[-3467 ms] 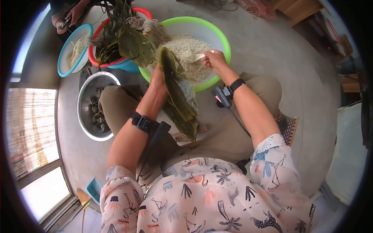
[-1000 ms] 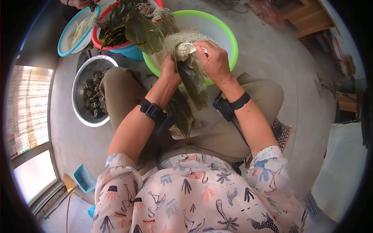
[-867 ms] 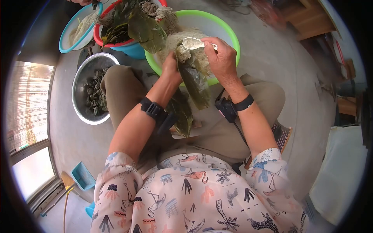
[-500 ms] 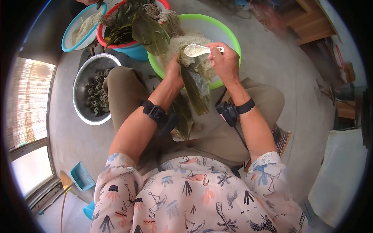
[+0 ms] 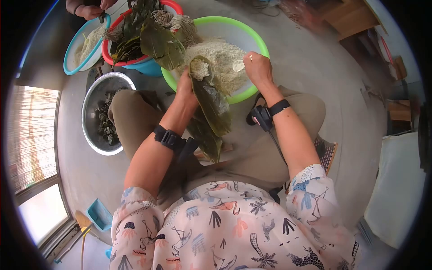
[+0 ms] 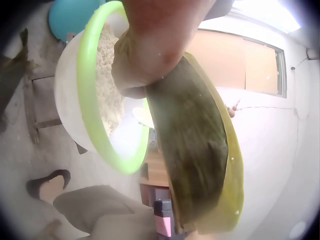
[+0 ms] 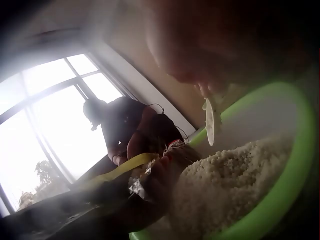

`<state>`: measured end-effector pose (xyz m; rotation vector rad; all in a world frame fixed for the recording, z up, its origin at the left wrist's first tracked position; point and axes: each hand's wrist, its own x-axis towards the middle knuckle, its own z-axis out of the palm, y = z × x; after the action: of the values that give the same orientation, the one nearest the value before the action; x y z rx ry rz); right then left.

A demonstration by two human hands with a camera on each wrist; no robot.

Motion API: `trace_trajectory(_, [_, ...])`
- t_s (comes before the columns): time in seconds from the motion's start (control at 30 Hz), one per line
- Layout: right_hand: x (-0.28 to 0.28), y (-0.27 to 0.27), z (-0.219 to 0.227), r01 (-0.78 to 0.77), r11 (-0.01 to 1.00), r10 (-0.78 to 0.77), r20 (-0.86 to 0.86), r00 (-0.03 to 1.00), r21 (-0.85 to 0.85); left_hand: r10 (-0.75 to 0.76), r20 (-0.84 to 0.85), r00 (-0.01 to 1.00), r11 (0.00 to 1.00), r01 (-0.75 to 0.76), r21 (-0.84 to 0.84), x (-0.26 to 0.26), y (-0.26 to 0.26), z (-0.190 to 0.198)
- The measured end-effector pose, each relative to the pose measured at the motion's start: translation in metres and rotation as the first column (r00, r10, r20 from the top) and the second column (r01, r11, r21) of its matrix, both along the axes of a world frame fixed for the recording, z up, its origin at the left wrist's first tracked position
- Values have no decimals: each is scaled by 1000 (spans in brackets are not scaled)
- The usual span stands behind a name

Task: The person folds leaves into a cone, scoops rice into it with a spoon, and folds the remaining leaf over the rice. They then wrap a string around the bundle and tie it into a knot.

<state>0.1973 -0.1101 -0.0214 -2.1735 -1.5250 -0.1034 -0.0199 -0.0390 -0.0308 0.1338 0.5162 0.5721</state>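
My left hand [image 5: 184, 87] grips long green leaves [image 5: 210, 108], curled at the top into a cup with white rice [image 5: 199, 70] inside. The leaves hang down toward my lap; their broad outer side fills the middle of the left wrist view. My right hand [image 5: 259, 69] holds a white spoon [image 5: 238, 66] by its handle, with the bowl over the right part of the rice heap [image 5: 227, 56]. That heap lies in a white basin with a green rim [image 5: 258, 38]. In the right wrist view the spoon [image 7: 210, 125] hangs above the rice, and the hand is dark and blurred.
Left of the basin stands a red-rimmed tub [image 5: 106, 56] with leaves [image 5: 159, 42] and string bundles [image 5: 182, 27]. A metal bowl [image 5: 85, 121] holds several tied leaf parcels [image 5: 107, 123]. Another person's hands [image 5: 90, 10] are near a blue-rimmed basin [image 5: 67, 63].
The right hand dipped the spoon behind the leaves and put rice into their cup. Since then the spoon has moved right, away from the cup and over the basin. The left hand keeps its grip.
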Motion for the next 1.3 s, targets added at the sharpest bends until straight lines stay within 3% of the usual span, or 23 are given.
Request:
trace_trajectory(0.03, [2, 1, -9, 4, 1000, -4, 2, 1000, 2, -4, 2, 1000, 1000, 4, 2, 1, -2, 3])
trace_trajectory(0.1, [2, 6, -28, 44, 968, -45, 2, 999, -249, 69, -2, 998, 996, -69, 50, -3, -2, 6])
trace_trajectory(0.13, [2, 8, -38, 42, 968, -43, 0, 999, -249, 71, -4, 997, 996, -70, 49, -4, -3, 7])
trace_trajectory(0.2, [-1, 10, -47, 67, 984, -100, -200, 975, -168, 92, -68, 993, 993, -86, 79, -5, -3, 7])
trace_trajectory(0.23, [-2, 12, -44, 67, 984, -100, -198, 975, -166, 92, -66, 994, 993, -86, 80, -4, -2, 7])
trace_trajectory(0.27, [-4, 13, -42, 96, 978, -180, -506, 843, -188, 84, -52, 995, 995, -80, 65, -5, -1, 7])
trace_trajectory(0.3, [-7, 13, -40, 114, 969, -242, -755, 610, -219, 77, -42, 996, 996, -75, 48, -7, -2, 7])
trace_trajectory(0.33, [-8, 14, -42, 110, 969, -240, -757, 608, -219, 81, -45, 996, 996, -78, 48, -7, -2, 6])
trace_trajectory(0.4, [-9, 16, -39, 176, 963, -266, -838, 476, -205, 125, -75, 989, 992, -122, 43, -7, -2, 5])
trace_trajectory(0.53, [-11, 10, -21, 154, 968, -245, -867, 434, -197, 111, -56, 992, 990, -106, 90, -9, -1, 5])
trace_trajectory(0.6, [-12, 8, -8, 176, 979, -166, -908, 385, -104, 111, -52, 992, 993, -108, 52, -6, 0, 7])
trace_trajectory(0.73, [-24, 3, 26, 130, 991, -27, -922, 385, 25, 133, -38, 990, 991, -132, 18, 1, 1, 5])
trace_trajectory(0.8, [-35, 4, 45, 90, 989, 60, -867, 495, 120, 173, -112, 978, 984, -178, -32, 8, -1, 13])
trace_trajectory(0.83, [-43, 3, 53, 80, 990, 63, -866, 495, 118, 182, -112, 977, 982, -187, -34, 10, -1, 12])
trace_trajectory(0.9, [-59, 0, 63, -38, 967, 203, -670, 714, 252, 164, -151, 975, 984, -171, -38, 11, -2, 10])
trace_trajectory(0.93, [-65, 4, 58, -41, 967, 206, -672, 712, 253, 155, -105, 982, 988, -157, -10, 12, -1, 7])
trace_trajectory(0.97, [-69, 8, 50, -186, 889, 364, -399, 842, 418, 157, -106, 982, 987, -159, -9, 13, -1, 4])
trace_trajectory(1.0, [-72, 8, 48, -360, 774, 462, -76, 884, 520, 152, -121, 981, 988, -155, -22, 13, -2, 4])
trace_trajectory(1.13, [-72, 4, 58, -287, 784, 429, -146, 891, 551, 132, -98, 986, 991, -132, 3, 14, -2, 8])
trace_trajectory(1.17, [-71, -3, 69, -153, 888, 362, -454, 814, 434, 135, -99, 986, 991, -135, 3, 13, -2, 7])
trace_trajectory(1.2, [-70, -7, 75, -54, 962, 235, -710, 663, 268, 126, -127, 984, 992, -126, 10, 13, -1, 7])
trace_trajectory(1.23, [-68, -6, 71, -53, 962, 234, -710, 664, 268, 117, -155, 981, 993, -116, 17, 14, -1, 6])
trace_trajectory(1.3, [-63, -5, 57, -41, 979, 197, -873, 446, 200, 98, -123, 987, 995, -97, 20, 14, 0, 6])
